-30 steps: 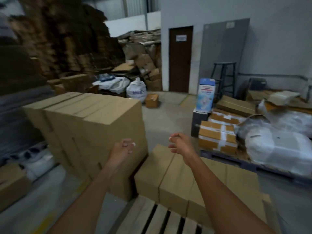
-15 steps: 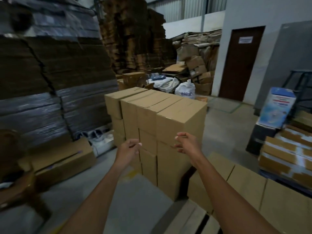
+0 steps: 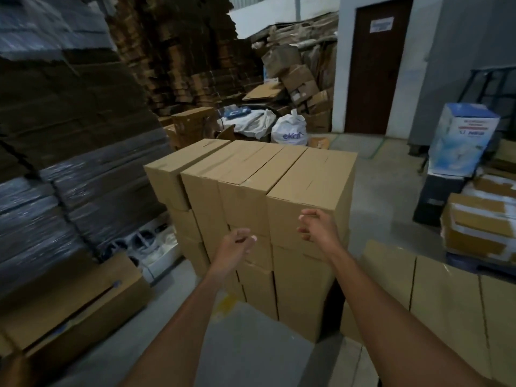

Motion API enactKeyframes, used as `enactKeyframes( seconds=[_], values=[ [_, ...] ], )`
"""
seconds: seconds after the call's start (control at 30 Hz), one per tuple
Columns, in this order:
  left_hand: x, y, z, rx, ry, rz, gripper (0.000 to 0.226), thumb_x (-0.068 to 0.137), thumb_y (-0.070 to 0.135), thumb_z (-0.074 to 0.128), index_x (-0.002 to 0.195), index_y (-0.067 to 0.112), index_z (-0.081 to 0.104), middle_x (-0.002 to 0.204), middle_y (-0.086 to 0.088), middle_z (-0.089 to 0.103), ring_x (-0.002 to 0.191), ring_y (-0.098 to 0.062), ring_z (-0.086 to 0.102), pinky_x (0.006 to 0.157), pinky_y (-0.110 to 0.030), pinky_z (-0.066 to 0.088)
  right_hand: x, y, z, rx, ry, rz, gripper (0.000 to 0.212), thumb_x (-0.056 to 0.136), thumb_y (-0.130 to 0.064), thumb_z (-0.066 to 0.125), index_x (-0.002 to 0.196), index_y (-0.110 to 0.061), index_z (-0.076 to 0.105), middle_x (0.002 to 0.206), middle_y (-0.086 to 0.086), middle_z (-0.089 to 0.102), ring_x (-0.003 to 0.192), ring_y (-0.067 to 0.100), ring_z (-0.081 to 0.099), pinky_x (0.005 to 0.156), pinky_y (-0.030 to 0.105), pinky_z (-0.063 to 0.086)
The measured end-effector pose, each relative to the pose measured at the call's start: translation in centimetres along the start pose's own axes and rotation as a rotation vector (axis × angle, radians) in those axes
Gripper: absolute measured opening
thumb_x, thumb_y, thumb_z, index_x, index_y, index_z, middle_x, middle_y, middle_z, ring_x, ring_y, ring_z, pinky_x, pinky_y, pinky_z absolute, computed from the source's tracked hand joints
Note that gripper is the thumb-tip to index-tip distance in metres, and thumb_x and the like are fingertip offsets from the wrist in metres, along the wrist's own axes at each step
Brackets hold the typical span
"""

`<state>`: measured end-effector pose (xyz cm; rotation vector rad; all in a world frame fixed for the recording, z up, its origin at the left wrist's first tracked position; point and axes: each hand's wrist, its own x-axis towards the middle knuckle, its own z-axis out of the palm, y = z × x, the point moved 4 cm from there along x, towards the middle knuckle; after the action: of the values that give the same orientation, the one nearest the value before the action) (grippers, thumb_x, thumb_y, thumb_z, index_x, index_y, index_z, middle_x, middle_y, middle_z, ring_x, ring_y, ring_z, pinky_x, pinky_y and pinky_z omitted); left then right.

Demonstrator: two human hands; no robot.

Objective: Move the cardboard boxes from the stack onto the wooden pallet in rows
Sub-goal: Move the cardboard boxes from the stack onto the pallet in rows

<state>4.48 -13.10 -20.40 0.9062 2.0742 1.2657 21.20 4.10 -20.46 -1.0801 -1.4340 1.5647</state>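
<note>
A stack of plain cardboard boxes (image 3: 259, 177) stands on the floor straight ahead, several across and three high. My left hand (image 3: 237, 247) and my right hand (image 3: 315, 227) hang in the air in front of its near face, fingers loosely curled, holding nothing and touching no box. At the lower right a row of the same boxes (image 3: 444, 297) stands upright side by side. A pale strip of the wooden pallet (image 3: 352, 358) shows just in front of that row.
Tall wrapped stacks of flat cardboard (image 3: 69, 135) rise on the left, with a long carton (image 3: 78, 300) on the floor below. Taped boxes (image 3: 480, 227) and a blue-white carton (image 3: 463, 138) sit at right. White bags (image 3: 290, 132) and a brown door (image 3: 374, 65) lie beyond.
The view has swung left, away from the boxes on the pallet, until the floor stack sits in the middle. Both hands stayed raised and empty, and the stack looks nearer.
</note>
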Motion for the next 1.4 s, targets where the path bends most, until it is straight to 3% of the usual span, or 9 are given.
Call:
enactKeyframes(
  seconds=[0.2,0.37,0.57,0.73,0.9,1.07,1.17,1.27,1.4],
  values=[
    [10.3,2.5,-1.2,-0.031,-0.073,0.054,0.031,0.098,0.036,0.064,0.126,0.025,0.062,0.119,0.008,0.066,0.096,-0.014,0.070,0.098,-0.043,0.055,6.7,-2.2,1.1,-0.017,0.120,0.017,0.013,0.091,-0.009,0.062,0.103,-0.014,0.065,0.091,0.007,0.069,0.070,0.019,0.068,0.061,0.033,0.055],
    [18.1,4.5,0.7,-0.044,-0.171,0.135,0.013,0.095,0.034,0.067,0.107,0.033,0.063,0.108,0.005,0.070,0.095,-0.018,0.071,0.096,-0.044,0.055,11.2,-2.7,-0.1,-0.021,0.253,0.018,0.015,0.091,-0.009,0.064,0.105,-0.013,0.066,0.092,0.007,0.070,0.077,0.023,0.070,0.066,0.035,0.054],
    [26.6,4.7,3.7,-0.028,-0.283,0.174,0.032,0.095,0.030,0.067,0.126,0.021,0.063,0.120,0.000,0.067,0.103,-0.018,0.065,0.075,-0.027,0.048,15.9,-2.0,-0.9,-0.101,0.422,0.045,0.015,0.093,-0.010,0.063,0.107,-0.015,0.064,0.093,0.006,0.069,0.077,0.021,0.067,0.067,0.036,0.056],
    [30.8,4.3,5.6,0.003,-0.358,0.215,0.046,0.096,0.033,0.067,0.138,0.019,0.056,0.140,-0.003,0.058,0.125,-0.020,0.057,0.100,-0.035,0.048,17.7,-1.1,-1.6,-0.093,0.556,0.108,0.014,0.081,-0.014,0.070,0.093,-0.019,0.063,0.088,0.014,0.065,0.069,0.021,0.058,0.056,0.031,0.043],
    [34.6,4.7,7.0,0.017,-0.397,0.226,0.050,0.097,0.034,0.067,0.143,0.018,0.054,0.146,-0.003,0.055,0.128,-0.020,0.055,0.099,-0.025,0.040,19.4,-0.3,-2.3,-0.230,0.657,0.139,0.011,0.085,-0.018,0.068,0.094,-0.022,0.063,0.089,0.004,0.064,0.087,0.024,0.061,0.075,0.041,0.048],
    [37.2,5.1,8.7,0.076,-0.443,0.248,0.055,0.096,0.037,0.064,0.147,0.024,0.049,0.151,0.000,0.051,0.126,-0.018,0.054,0.093,-0.023,0.035,21.5,-0.7,-2.6,-0.397,0.668,0.150,0.028,0.089,-0.019,0.066,0.115,-0.012,0.064,0.106,0.010,0.067,0.092,0.029,0.063,0.080,0.042,0.051],
    [38.3,5.1,9.3,0.101,-0.438,0.252,0.059,0.097,0.036,0.064,0.150,0.024,0.045,0.153,-0.005,0.049,0.137,-0.022,0.048,0.099,-0.026,0.035,23.5,-0.9,-2.9,-0.563,0.628,0.152,0.036,0.093,-0.020,0.064,0.126,-0.008,0.060,0.124,0.013,0.063,0.113,0.032,0.060,0.094,0.040,0.048],
    [39.3,5.1,10.0,0.089,-0.445,0.210,0.067,0.096,0.036,0.066,0.156,0.024,0.037,0.156,-0.008,0.044,0.142,-0.025,0.043,0.104,-0.030,0.035,25.3,-0.7,-3.1,-0.625,0.543,0.181,0.044,0.096,-0.021,0.062,0.136,-0.005,0.052,0.131,0.012,0.058,0.122,0.030,0.055,0.091,0.030,0.039],
    [40.7,5.0,11.1,0.075,-0.443,0.123,0.082,0.094,0.040,0.069,0.161,0.023,0.025,0.159,-0.007,0.039,0.144,-0.028,0.040,0.111,-0.036,0.035,27.1,1.2,-4.0,-0.641,0.448,0.214,0.047,0.097,-0.034,0.062,0.136,-0.009,0.056,0.126,0.012,0.064,0.114,0.031,0.061,0.087,0.033,0.046]
  ],
)
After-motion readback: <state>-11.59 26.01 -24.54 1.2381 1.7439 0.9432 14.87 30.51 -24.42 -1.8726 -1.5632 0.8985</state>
